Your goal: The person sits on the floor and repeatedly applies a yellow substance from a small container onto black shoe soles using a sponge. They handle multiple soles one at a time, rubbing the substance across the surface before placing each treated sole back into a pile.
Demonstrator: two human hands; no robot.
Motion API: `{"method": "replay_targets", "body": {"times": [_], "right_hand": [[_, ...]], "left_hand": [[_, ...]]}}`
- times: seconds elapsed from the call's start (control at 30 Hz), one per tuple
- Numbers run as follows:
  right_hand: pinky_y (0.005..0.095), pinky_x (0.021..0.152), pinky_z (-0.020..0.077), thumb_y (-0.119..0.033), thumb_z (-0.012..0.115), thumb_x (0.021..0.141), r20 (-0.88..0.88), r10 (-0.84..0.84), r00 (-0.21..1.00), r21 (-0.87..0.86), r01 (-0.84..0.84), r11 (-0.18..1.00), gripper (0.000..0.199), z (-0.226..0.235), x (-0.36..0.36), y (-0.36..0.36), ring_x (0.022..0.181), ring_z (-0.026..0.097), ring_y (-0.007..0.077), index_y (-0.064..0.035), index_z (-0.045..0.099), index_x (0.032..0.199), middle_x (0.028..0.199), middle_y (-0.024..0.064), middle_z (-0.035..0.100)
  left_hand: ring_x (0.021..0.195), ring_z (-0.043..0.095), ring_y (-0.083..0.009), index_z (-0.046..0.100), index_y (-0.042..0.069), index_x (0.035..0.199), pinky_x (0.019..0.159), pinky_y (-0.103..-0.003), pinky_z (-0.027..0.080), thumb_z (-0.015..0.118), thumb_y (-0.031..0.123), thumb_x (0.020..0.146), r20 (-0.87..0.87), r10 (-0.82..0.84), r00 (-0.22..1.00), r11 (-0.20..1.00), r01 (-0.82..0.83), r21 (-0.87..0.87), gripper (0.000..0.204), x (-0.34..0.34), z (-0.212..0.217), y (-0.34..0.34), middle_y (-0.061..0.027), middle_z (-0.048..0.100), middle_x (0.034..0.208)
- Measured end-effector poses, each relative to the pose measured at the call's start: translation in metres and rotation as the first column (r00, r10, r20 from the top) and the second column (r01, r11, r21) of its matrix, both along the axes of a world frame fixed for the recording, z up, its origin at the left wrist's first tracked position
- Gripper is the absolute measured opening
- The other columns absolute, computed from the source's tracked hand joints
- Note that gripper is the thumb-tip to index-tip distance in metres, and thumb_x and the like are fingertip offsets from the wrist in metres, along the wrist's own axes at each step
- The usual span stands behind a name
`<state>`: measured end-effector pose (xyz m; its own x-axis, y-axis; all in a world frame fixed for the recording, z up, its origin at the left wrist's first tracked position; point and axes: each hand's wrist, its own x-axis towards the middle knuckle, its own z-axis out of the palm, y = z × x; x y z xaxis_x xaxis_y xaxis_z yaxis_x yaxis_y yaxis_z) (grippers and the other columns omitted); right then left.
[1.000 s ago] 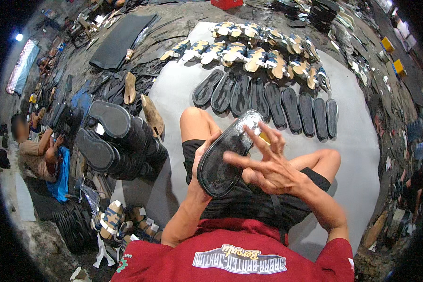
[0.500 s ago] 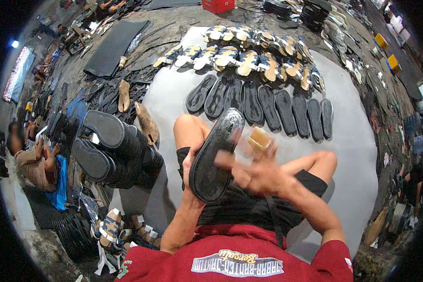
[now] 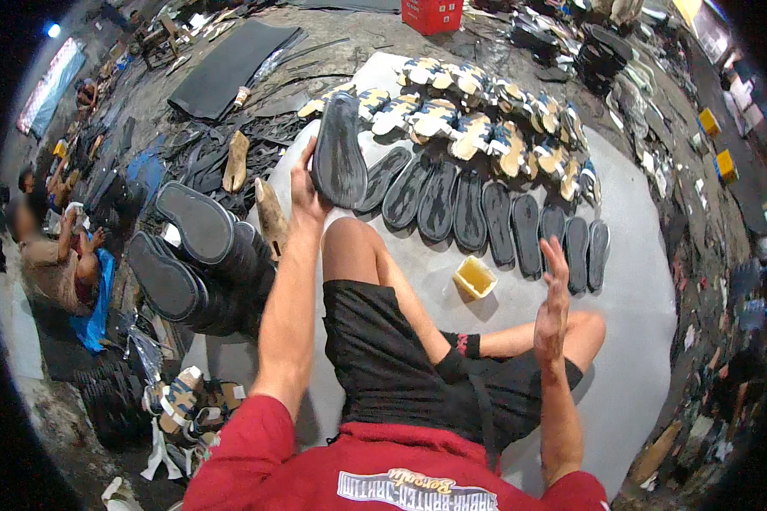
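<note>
My left hand (image 3: pixel 305 189) is stretched forward and holds a black rubber shoe sole (image 3: pixel 339 153) by its edge, at the left end of a row of black soles (image 3: pixel 469 209) laid on the grey mat (image 3: pixel 631 281). My right hand (image 3: pixel 554 311) is raised above my knee, fingers spread, holding nothing. A small square tub of yellow glue (image 3: pixel 475 277) stands on the mat between my legs and the row. Behind the black soles lies a row of patterned soles (image 3: pixel 486 119).
Two tall stacks of black soles (image 3: pixel 196 264) lean at my left. A seated person (image 3: pixel 55 255) works at the far left. Black rubber sheets (image 3: pixel 230 64), a red crate (image 3: pixel 432 13) and more footwear lie beyond the mat. Patterned soles (image 3: pixel 183 400) sit by my left hip.
My left hand has carried the black sole from in front of my chest out to the left end of the row. My right hand has come off the sole and opened.
</note>
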<state>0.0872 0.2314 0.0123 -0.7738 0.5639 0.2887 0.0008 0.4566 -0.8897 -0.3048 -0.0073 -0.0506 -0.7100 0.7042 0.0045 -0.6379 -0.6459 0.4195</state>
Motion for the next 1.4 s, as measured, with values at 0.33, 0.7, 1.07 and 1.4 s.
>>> {"method": "replay_targets", "body": {"times": [0.33, 0.7, 1.07, 1.4], "right_hand": [[0.0387, 0.119, 0.0335, -0.052, 0.038, 0.113, 0.091, -0.226, 0.97, -0.372, 0.243, 0.896, 0.07, -0.085, 0.122, -0.006, 0.154, 0.041, 0.0281, -0.0068, 0.038, 0.167, 0.17, 0.017, 0.042], [0.0363, 0.107, 0.0412, -0.055, 0.039, 0.112, 0.105, -0.322, 0.941, -0.558, 0.323, 0.764, 0.07, -0.065, 0.1, -0.017, 0.134, 0.053, 0.0231, -0.0077, 0.043, 0.164, 0.157, 0.0134, 0.053], [0.036, 0.108, 0.0426, -0.053, 0.04, 0.113, 0.116, -0.309, 0.944, -0.605, 0.314, 0.732, 0.067, -0.068, 0.086, -0.019, 0.131, 0.056, 0.0237, -0.0074, 0.043, 0.163, 0.156, 0.0156, 0.053], [0.0395, 0.107, 0.0416, -0.043, 0.046, 0.111, 0.04, -0.168, 0.985, -0.599, 0.159, 0.785, 0.067, -0.077, 0.056, -0.03, 0.127, 0.057, 0.0267, -0.0051, 0.036, 0.166, 0.156, 0.0177, 0.049]], "left_hand": [[0.124, 0.066, -0.0292, 0.055, 0.014, 0.158, 0.109, -0.049, 0.053, 0.048, 0.028, 0.108, -0.041, 0.059, 0.997, 0.634, -0.069, -0.77, 0.053, -0.161, -0.15, -0.016, -0.013, 0.066, 0.142], [0.115, 0.072, -0.0306, 0.077, 0.008, 0.134, 0.101, -0.04, 0.054, 0.063, 0.024, 0.093, -0.512, -0.47, 0.719, 0.05, -0.557, -0.829, 0.047, -0.224, -0.21, -0.003, -0.0177, 0.079, 0.123], [0.132, 0.064, -0.0443, 0.061, 0.005, 0.15, 0.111, -0.058, 0.048, 0.053, 0.03, 0.102, -0.786, -0.205, 0.584, -0.219, -0.809, -0.545, 0.055, -0.145, -0.191, 0.037, -0.0284, 0.071, 0.134], [0.137, 0.054, -0.029, 0.035, 0.005, 0.156, 0.121, -0.051, 0.039, 0.074, 0.037, 0.101, -0.171, 0.871, 0.46, 0.299, -0.773, -0.559, 0.074, 0.182, -0.013, -0.03, -0.0181, 0.054, 0.145]]}}
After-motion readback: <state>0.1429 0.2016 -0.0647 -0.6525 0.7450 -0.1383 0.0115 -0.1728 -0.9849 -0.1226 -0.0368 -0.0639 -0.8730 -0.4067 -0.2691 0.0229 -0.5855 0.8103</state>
